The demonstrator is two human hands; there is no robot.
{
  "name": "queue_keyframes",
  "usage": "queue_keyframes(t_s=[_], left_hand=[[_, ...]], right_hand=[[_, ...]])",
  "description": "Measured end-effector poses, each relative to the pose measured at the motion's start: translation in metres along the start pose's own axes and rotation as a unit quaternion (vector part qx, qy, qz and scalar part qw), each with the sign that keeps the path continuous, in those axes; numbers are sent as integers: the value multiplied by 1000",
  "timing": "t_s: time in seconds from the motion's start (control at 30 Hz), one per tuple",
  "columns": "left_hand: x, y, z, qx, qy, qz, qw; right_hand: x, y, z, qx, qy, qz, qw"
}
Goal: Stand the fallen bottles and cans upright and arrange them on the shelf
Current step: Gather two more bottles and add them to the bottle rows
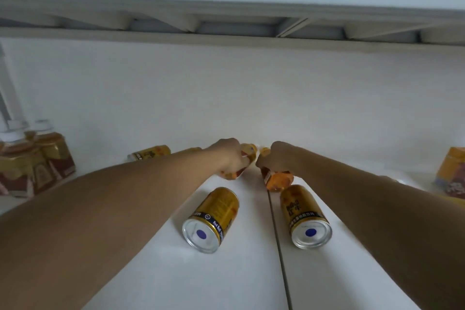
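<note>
White shelf boards (226,282) run to the back wall, where my left hand (230,156) and right hand (274,158) each close round a tilted orange bottle, apparently to stand them, while two gold cans (214,216) lie nearer me.
</note>
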State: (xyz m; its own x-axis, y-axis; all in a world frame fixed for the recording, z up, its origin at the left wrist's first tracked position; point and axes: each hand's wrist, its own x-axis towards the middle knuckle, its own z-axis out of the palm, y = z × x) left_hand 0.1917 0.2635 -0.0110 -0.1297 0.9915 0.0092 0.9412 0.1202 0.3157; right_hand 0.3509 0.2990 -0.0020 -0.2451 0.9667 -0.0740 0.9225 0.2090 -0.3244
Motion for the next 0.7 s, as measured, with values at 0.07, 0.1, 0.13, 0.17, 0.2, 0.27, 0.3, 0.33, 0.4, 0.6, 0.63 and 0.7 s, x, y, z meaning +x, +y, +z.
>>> queue_keyframes(t_s=[0.07,0.1,0.13,0.17,0.2,0.27,0.3,0.33,0.4,0.6,0.63,0.7], left_hand=[[-2,0,-13,-65,24,-17,997],[-3,-1,-21,-89,40,-21,995],[-4,-4,-30,-108,62,-23,992],[-8,-7,-40,-129,86,-25,988],[-14,-11,-49,-152,109,-28,982],[-30,-21,-64,-167,139,-37,975],[-38,-27,-68,-168,150,-42,974],[-48,-35,-70,-171,163,-45,971],[-68,-51,-72,-181,194,-51,963],[-143,-110,-72,-268,279,-81,918],[-156,-123,-72,-286,286,-86,911],[-183,-148,-74,-304,288,-89,904]], right_hand=[[-3,3,-10,128,13,-17,992],[-6,5,-15,205,25,-29,978],[-8,5,-21,262,45,-42,963],[-11,2,-28,293,62,-50,953],[-15,-2,-34,306,75,-51,948],[-24,-12,-42,295,100,-66,948],[-27,-17,-44,289,108,-80,948],[-31,-21,-44,291,113,-91,946],[-37,-32,-41,312,103,-104,939],[-55,-84,-19,352,30,-174,919],[-61,-94,-15,366,16,-192,911],[-76,-117,-6,374,-10,-224,900]])
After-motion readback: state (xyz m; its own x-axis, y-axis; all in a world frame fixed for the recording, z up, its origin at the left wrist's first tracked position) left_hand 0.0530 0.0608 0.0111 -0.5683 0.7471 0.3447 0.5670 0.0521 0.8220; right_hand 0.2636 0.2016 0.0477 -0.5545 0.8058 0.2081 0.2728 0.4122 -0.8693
